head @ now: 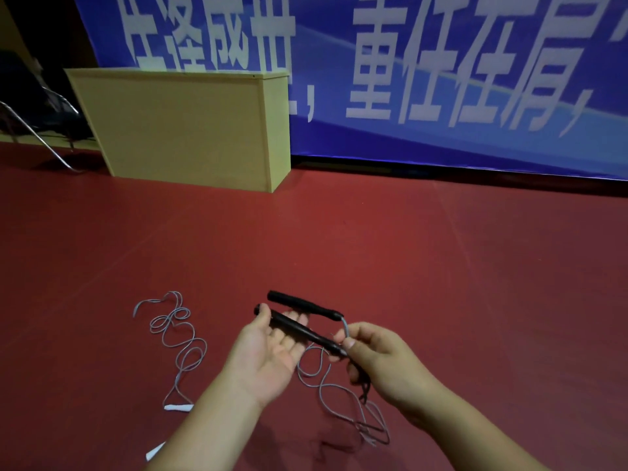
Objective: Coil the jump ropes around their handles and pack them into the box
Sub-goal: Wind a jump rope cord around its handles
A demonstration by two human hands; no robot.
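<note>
The person holds two black handles above the red floor. The left hand is palm-up with fingers loosely spread, and the near handle lies across its fingers. The right hand pinches that handle's cord end between thumb and fingers. The far handle lies just beyond, parallel. Their grey cord hangs in loose loops down to the floor below the hands. A second rope with white handles lies uncoiled on the floor to the left. A wooden box stands near the floor's far edge, against a blue banner.
</note>
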